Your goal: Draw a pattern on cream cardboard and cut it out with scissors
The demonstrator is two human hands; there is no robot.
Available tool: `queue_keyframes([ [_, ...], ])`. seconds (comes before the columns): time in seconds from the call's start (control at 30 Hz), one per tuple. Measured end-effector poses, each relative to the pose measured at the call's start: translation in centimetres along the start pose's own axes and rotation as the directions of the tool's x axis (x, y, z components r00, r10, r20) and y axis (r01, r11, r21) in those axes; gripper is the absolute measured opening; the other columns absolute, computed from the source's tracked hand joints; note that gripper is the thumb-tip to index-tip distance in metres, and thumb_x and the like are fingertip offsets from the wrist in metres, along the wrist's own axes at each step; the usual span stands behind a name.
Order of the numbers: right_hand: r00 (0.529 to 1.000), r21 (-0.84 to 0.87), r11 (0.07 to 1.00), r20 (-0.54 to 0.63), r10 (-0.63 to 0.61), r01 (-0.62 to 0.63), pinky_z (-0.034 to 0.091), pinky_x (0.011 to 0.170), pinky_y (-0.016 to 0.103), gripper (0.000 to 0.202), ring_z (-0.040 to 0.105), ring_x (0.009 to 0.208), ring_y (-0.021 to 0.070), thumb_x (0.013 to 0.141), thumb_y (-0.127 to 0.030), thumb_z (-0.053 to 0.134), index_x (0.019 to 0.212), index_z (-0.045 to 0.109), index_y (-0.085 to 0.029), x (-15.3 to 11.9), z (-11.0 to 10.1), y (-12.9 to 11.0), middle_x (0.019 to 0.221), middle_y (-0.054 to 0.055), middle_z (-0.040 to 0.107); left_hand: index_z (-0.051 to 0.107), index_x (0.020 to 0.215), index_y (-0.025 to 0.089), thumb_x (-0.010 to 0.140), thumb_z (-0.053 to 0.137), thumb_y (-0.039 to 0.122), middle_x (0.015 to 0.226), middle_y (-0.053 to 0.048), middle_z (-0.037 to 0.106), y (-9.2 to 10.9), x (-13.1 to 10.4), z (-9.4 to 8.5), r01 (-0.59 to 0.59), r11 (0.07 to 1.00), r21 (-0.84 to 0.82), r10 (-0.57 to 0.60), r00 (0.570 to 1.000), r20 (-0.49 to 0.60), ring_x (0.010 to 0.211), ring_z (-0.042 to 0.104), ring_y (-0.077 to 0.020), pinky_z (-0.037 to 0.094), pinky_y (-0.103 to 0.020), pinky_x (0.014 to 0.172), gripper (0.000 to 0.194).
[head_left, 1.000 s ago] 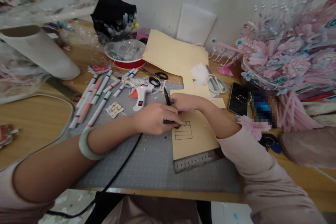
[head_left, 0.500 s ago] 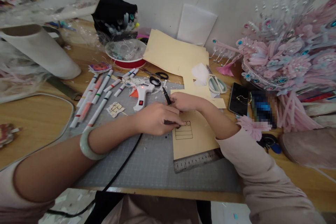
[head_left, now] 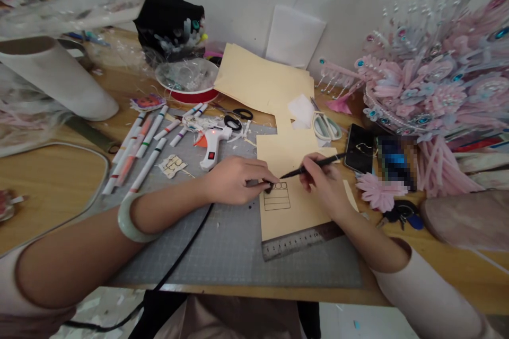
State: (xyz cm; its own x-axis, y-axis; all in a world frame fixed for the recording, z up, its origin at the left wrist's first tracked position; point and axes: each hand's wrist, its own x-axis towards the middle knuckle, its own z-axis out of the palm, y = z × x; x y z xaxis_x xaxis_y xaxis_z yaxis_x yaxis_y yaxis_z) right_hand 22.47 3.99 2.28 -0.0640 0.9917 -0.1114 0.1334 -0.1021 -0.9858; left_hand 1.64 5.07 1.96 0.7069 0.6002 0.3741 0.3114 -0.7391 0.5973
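My right hand [head_left: 321, 183] is closed around a black pen [head_left: 314, 165], its tip pointing left just above the tan card [head_left: 306, 217]. On this card is a ruled black rectangle [head_left: 277, 199] with a row of small circles along its top. My left hand [head_left: 240, 180] pinches a small dark object [head_left: 269, 188] at the rectangle's upper left corner; what kind it is I cannot make out. A steel ruler [head_left: 302, 240] lies along the card's lower edge, partly under my right forearm.
A white glue gun [head_left: 212, 148], black-handled scissors [head_left: 234, 119] and several markers [head_left: 149, 164] lie on the grey cutting mat [head_left: 222, 254], left and behind. Larger tan sheets [head_left: 262, 82] rest at the back. To the right are a phone [head_left: 359, 147] and a pink beaded headdress [head_left: 429, 85].
My right hand has moved right with the pen, away from the card's left edge, and the pen now lies low and slanted. The left hand stays at the drawing.
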Motion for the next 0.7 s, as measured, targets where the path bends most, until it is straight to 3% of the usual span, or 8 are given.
queue_keyframes([
  [0.1,0.993,-0.003,1.000,-0.117,-0.014,0.014,0.033,0.039,0.019,0.026,0.044,0.042,0.0077,0.076,-0.043,0.056,0.068,0.049,-0.019,-1.5,-1.1,1.3,0.051,-0.005,0.048,0.067,0.095,0.017,0.083,0.053,0.016,0.086,-0.003,0.069,0.0,0.0,0.2,0.033,0.999,0.031,-0.032,0.999,-0.024,0.062,0.059,-0.0090,0.044,-0.018,0.058,0.019],
  [0.23,0.985,0.003,0.999,-0.170,-0.038,0.039,0.034,0.039,0.020,0.024,0.045,0.043,0.0083,0.078,-0.041,0.055,0.070,0.050,-0.020,-1.8,-1.7,2.2,0.053,-0.004,0.050,0.066,0.098,0.018,0.084,0.053,0.018,0.085,-0.002,0.068,-0.1,0.0,0.3,0.032,0.998,0.060,-0.031,0.999,-0.016,0.062,0.059,-0.0089,0.043,-0.018,0.059,0.018],
  [0.7,0.985,-0.122,0.978,0.001,-0.171,0.170,0.037,0.046,0.022,0.024,0.045,0.048,0.0094,0.083,-0.039,0.051,0.068,0.050,-0.020,-2.4,-1.4,1.8,0.054,-0.004,0.048,0.064,0.102,0.019,0.088,0.050,0.017,0.093,-0.002,0.069,-0.4,0.1,0.7,-0.034,0.992,0.119,0.035,0.999,-0.006,0.080,0.064,-0.0111,0.046,-0.017,0.067,0.020],
])
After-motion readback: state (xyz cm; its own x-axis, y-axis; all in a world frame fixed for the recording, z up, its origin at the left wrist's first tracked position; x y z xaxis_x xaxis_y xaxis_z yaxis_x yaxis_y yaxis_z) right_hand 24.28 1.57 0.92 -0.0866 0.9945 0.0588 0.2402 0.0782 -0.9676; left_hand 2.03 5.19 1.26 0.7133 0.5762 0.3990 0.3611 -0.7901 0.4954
